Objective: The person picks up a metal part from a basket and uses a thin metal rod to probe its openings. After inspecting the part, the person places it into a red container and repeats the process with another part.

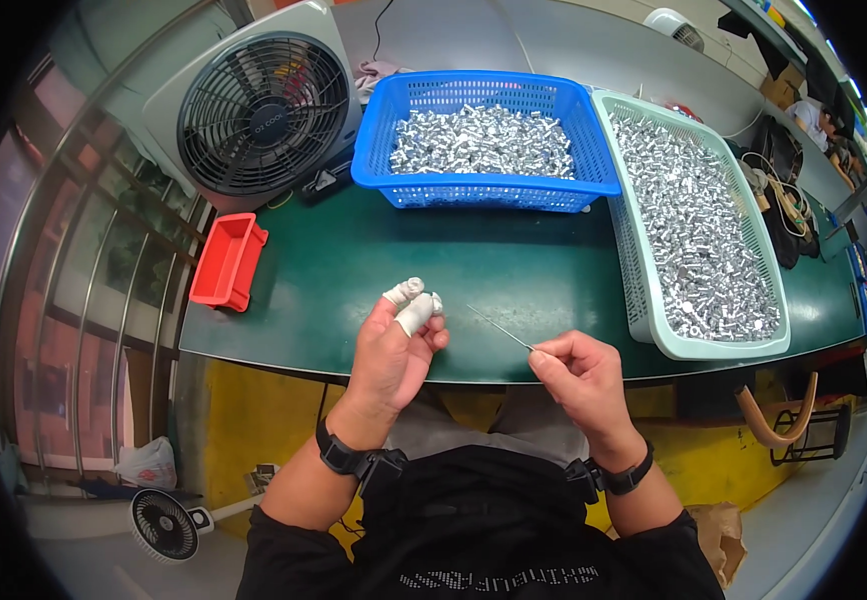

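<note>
My left hand [396, 345] is over the near edge of the green table, with white coverings on the thumb and a finger. Its fingers curl together in a pinch, and a tiny piece at the tips is too small to make out. To its right, my right hand [586, 378] pinches a thin metal rod [499, 327] between thumb and forefinger. The rod slants up and left, its free tip apart from my left hand. Past my hands, a blue plastic basket [484, 192] holds many small silvery metal parts [484, 140].
A pale green basket [644, 290] of similar metal parts stands at the right. On the left are a red bin [216, 262] and a large box fan [269, 115]. The green table [354, 240] has a curved-looking near edge. A small white fan [166, 525] sits low left.
</note>
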`<state>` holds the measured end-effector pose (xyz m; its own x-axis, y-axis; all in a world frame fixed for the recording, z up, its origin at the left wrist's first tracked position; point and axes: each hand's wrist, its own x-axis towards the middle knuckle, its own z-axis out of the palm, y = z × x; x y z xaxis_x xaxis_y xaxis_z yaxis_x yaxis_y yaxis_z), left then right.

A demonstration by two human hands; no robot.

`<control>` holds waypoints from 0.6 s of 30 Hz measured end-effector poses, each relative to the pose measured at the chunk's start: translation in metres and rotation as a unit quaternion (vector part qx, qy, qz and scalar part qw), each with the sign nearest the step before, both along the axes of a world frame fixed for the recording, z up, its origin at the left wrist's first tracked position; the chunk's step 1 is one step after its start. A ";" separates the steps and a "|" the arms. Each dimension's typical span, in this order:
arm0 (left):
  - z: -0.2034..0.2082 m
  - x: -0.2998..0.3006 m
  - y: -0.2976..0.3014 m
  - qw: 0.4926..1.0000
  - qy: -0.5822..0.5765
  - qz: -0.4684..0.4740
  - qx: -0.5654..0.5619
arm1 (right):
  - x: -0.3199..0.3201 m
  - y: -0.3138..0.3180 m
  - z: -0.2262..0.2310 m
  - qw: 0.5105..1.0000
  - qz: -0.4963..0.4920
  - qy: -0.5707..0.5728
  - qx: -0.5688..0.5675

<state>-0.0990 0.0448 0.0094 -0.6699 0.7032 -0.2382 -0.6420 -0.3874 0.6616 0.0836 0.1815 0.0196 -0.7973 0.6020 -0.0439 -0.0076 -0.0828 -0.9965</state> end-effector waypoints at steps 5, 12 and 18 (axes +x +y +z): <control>-0.008 -0.004 -0.004 0.997 -0.043 -0.056 0.037 | -0.004 -0.007 -0.003 1.000 0.005 0.010 0.027; -0.017 -0.006 -0.007 0.977 -0.132 -0.145 0.081 | -0.012 -0.017 -0.003 0.998 0.021 0.018 0.051; -0.017 -0.004 -0.008 0.974 -0.126 -0.171 0.077 | -0.013 -0.018 0.000 0.999 0.027 0.001 0.035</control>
<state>-0.1029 0.0369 -0.0080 -0.3234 0.9158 -0.2381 -0.8857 -0.2044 0.4169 0.0710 0.1637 0.0200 -0.8282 0.5604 -0.0014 -0.0067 -0.0125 -0.9999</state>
